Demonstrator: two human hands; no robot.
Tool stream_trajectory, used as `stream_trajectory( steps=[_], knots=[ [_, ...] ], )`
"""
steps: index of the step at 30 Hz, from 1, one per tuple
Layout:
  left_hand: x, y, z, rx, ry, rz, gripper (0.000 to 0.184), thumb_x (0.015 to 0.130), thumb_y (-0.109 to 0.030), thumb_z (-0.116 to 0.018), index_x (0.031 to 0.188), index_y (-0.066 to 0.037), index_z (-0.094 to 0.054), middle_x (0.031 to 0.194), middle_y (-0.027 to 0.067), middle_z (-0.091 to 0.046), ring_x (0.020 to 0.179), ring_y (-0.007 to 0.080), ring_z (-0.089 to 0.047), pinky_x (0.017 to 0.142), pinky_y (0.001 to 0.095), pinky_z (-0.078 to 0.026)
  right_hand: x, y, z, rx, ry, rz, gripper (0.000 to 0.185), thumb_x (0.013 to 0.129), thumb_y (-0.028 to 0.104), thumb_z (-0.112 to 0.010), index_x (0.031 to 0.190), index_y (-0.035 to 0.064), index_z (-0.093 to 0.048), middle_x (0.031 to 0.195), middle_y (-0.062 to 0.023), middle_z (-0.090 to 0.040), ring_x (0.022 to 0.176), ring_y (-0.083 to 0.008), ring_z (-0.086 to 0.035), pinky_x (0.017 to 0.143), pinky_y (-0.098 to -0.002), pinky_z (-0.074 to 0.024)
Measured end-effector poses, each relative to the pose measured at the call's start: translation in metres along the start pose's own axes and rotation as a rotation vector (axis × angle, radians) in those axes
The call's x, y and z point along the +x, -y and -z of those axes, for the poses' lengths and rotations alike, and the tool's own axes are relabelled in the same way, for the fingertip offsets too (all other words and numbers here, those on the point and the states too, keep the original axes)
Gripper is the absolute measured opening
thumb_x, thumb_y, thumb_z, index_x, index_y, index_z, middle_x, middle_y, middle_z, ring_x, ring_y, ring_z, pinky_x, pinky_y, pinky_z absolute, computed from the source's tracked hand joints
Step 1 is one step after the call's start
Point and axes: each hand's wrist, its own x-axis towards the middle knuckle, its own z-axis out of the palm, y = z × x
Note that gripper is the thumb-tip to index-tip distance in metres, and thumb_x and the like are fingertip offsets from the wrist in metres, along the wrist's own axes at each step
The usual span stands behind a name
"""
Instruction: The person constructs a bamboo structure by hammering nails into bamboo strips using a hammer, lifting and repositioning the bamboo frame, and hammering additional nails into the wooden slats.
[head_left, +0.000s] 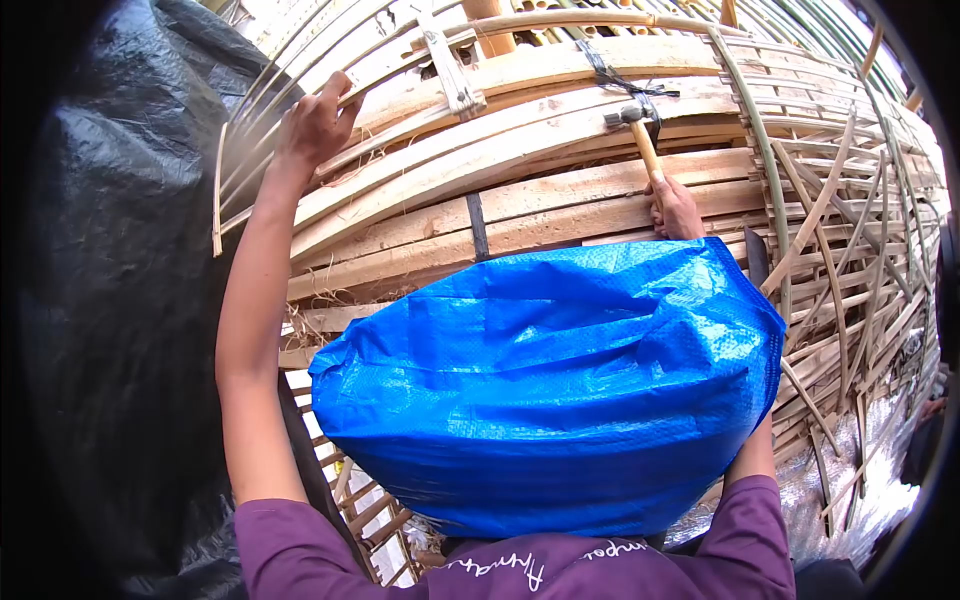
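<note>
Nearest you, a blue plastic sheet [540, 350] drapes across your front and hides most of your right forearm; it looks light and slick. Just beyond, your right hand [677, 212] wraps the lower handle of a hammer [648, 152], its metal head over the pale planks [560, 203]. Expect the hammer to be stiff and head-heavy, so the low end of the handle suits a firm hold. Farther out, your left hand [318, 125] grips the end of a thin strip [400, 73], likely light, springy and apt to splinter, best held by its faces
</note>
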Motion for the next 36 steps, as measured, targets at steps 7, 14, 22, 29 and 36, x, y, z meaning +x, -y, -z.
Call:
stream_trajectory(
  steps=[7,14,22,29,36],
  knots=[
    [0.007,0.006,-0.069,0.158,0.41,0.173,0.036,0.096,-0.04,-0.05,0.111,-0.007,-0.05,0.073,0.023,-0.067,0.073,0.0414,-0.068,0.065,0.0519,-0.055,0.003,-0.004,0.005,-0.009,0.01,-0.016,0.036,0.1,0.045,-0.044,0.091,0.0114,-0.05,0.051,0.0048,-0.035,0.038,-0.0047,-0.026,0.034,-0.0211,-0.0214],
    [-0.028,-0.017,-0.134,-0.044,0.254,0.184,0.05,0.094,-0.055,-0.048,0.101,-0.006,-0.052,0.073,0.0236,-0.066,0.074,0.0429,-0.067,0.064,0.0531,-0.053,0.0,0.002,0.004,-0.013,-0.005,-0.058,0.036,0.1,0.046,-0.043,0.092,0.0111,-0.05,0.052,0.0046,-0.036,0.037,-0.0047,-0.028,0.033,-0.0221,-0.0231],
    [-0.037,-0.001,-0.137,-0.389,0.043,0.304,0.045,0.092,-0.046,-0.059,0.097,-0.001,-0.059,0.088,0.0183,-0.062,0.084,0.0316,-0.061,0.073,0.0417,-0.049,-0.007,0.006,0.001,-0.024,0.024,-0.048,0.037,0.1,0.046,-0.043,0.093,0.0103,-0.05,0.054,0.0032,-0.038,0.038,-0.0051,-0.03,0.033,-0.0221,-0.0256],
    [-0.065,-0.073,-0.134,-0.351,0.01,0.1,0.029,0.095,-0.032,-0.054,0.095,-0.004,-0.063,0.091,0.0139,-0.064,0.089,0.0339,-0.062,0.079,0.0441,-0.049,-0.007,0.008,-0.002,-0.128,-0.023,-0.051,0.037,0.101,0.046,-0.04,0.094,0.0116,-0.05,0.053,0.0039,-0.036,0.037,-0.0055,-0.029,0.032,-0.0224,-0.0259],
    [-0.052,-0.079,-0.172,-0.33,-0.141,0.311,0.021,0.09,-0.028,-0.056,0.093,-0.008,-0.061,0.089,0.0089,-0.061,0.089,0.0288,-0.06,0.081,0.0416,-0.047,-0.017,0.032,-0.019,-0.202,0.077,0.048,0.023,0.102,0.032,-0.045,0.108,0.0104,-0.049,0.058,0.0058,-0.039,0.043,-0.0026,-0.034,0.036,-0.0204,-0.0276]
  ],
)
